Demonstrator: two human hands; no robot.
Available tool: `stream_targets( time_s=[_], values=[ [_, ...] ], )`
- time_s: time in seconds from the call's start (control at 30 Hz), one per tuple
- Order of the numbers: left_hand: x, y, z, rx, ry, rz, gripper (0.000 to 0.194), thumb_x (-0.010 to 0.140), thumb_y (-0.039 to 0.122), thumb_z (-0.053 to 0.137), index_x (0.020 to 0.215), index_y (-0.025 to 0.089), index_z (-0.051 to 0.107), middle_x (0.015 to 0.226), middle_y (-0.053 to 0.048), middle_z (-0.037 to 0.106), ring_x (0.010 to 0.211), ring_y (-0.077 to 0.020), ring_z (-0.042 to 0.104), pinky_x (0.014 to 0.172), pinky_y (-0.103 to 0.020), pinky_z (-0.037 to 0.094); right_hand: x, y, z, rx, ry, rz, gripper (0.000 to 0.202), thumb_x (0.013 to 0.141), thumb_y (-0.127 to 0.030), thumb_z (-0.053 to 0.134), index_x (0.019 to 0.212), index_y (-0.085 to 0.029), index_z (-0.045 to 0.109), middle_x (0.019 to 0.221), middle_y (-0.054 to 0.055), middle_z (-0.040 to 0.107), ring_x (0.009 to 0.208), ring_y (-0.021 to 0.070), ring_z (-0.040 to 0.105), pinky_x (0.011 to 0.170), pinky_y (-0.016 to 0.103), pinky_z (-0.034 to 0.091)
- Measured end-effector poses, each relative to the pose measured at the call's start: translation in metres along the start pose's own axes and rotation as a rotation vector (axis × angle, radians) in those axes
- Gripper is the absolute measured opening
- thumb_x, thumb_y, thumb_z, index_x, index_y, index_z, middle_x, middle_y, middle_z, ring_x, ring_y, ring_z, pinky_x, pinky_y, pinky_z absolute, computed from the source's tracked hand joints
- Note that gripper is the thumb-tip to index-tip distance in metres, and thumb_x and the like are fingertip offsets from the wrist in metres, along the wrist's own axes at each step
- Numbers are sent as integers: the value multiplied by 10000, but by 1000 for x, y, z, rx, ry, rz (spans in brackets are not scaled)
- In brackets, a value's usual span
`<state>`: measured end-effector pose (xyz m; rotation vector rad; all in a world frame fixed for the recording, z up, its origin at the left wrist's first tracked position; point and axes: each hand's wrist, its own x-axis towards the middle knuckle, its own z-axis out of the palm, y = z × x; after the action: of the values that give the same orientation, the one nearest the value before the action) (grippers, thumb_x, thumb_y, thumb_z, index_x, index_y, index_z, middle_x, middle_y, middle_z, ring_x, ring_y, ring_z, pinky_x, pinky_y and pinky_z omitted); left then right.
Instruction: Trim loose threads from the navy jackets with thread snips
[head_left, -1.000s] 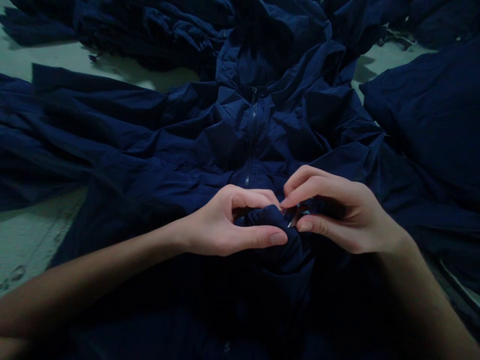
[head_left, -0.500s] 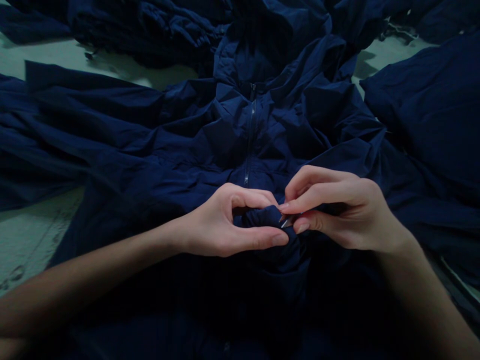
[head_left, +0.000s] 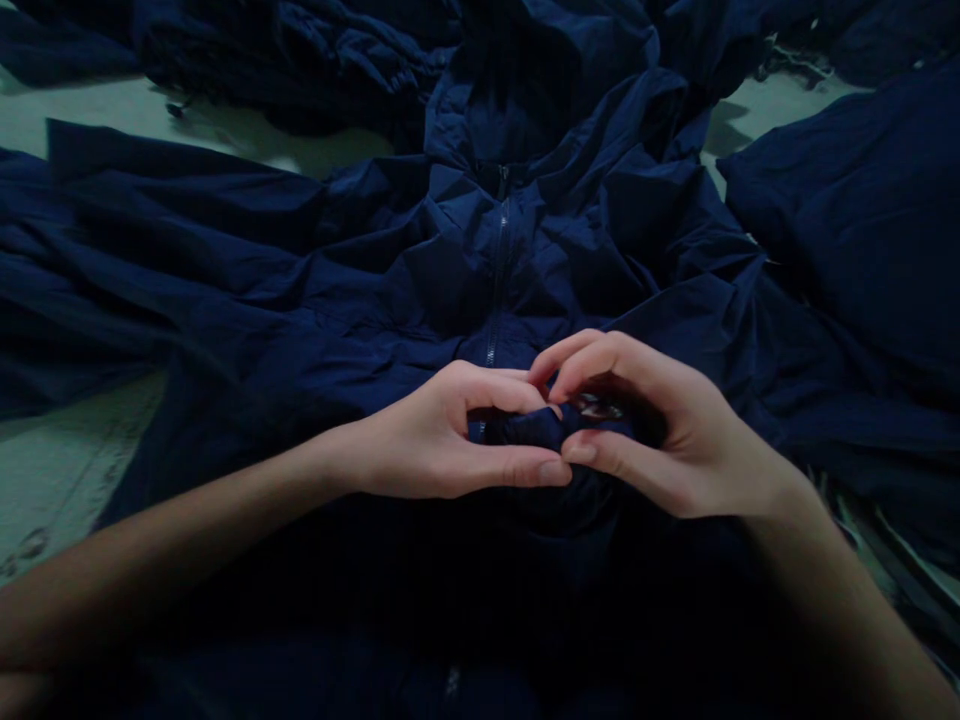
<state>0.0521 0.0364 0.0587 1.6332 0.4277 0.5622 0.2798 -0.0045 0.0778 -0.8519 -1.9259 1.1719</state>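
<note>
A dark blue jacket with a front zipper lies spread out beneath both hands. My left hand pinches a bunched fold of its fabric between thumb and fingers. Facing it from the right, my right hand is curled, its thumb tip against the same fold. A small shiny metal tool, partly hidden, lies within the curl of the right fingers.
More dark blue garments lie in a heap at the back and at the right. Pale table surface shows at the left. Loose threads are at the back right.
My right hand has moved slightly left, its thumb now on the fold and its fingers more arched. The metal tool has shifted from the fold's edge up into the right palm.
</note>
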Motion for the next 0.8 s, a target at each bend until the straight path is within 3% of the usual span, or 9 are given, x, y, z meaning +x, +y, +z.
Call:
stream_targets(
  time_s=[0.17, 0.27, 0.37, 0.5, 0.63, 0.8],
  values=[
    [-2, 3, -3, 145, -33, -178, 221, 895, 353, 820, 950, 139, 822, 866, -40, 774, 801, -189, 701, 675, -245, 531, -1, -4, 1, -102, -66, 94, 155, 966, -150, 683, 957, -202, 537, 986, 34, 663, 815, 120, 623, 690, 223, 509],
    [-2, 6, -3, 164, 11, -188, 299, 821, 392, 887, 982, 154, 804, 789, -11, 729, 723, -157, 641, 611, -233, 471, -3, -7, 0, 22, -66, 129, 200, 948, -137, 696, 922, -215, 514, 917, -1, 599, 778, 110, 569, 668, 213, 480],
    [-2, 14, -7, 206, 59, -177, 384, 761, 396, 932, 1011, 156, 769, 792, 10, 675, 692, -121, 580, 570, -211, 429, -4, -9, -3, 195, 14, 121, 258, 950, -151, 718, 868, -214, 482, 904, -13, 567, 760, 100, 509, 647, 204, 428],
    [-5, 30, -17, 298, 7, -151, 260, 795, 350, 900, 930, 178, 760, 836, 22, 658, 715, -97, 564, 588, -180, 446, -6, -11, -9, 368, 42, 139, 274, 987, -190, 688, 850, -217, 452, 846, -16, 534, 688, 104, 445, 563, 213, 338],
    [-11, 40, -22, 258, -109, -270, 187, 882, 366, 792, 835, 199, 721, 672, 53, 619, 560, -81, 531, 460, -163, 384, -9, -15, -14, 345, -26, 175, 244, 1012, -177, 642, 872, -219, 447, 833, -10, 512, 684, 116, 415, 554, 220, 312],
    [-11, 45, -25, 200, -158, -324, 176, 841, 295, 791, 758, 188, 679, 633, 46, 600, 525, -92, 538, 424, -163, 377, -16, -16, -16, 318, -90, 227, 158, 1056, -226, 581, 949, -234, 464, 884, 1, 503, 709, 129, 395, 580, 228, 335]
  ],
)
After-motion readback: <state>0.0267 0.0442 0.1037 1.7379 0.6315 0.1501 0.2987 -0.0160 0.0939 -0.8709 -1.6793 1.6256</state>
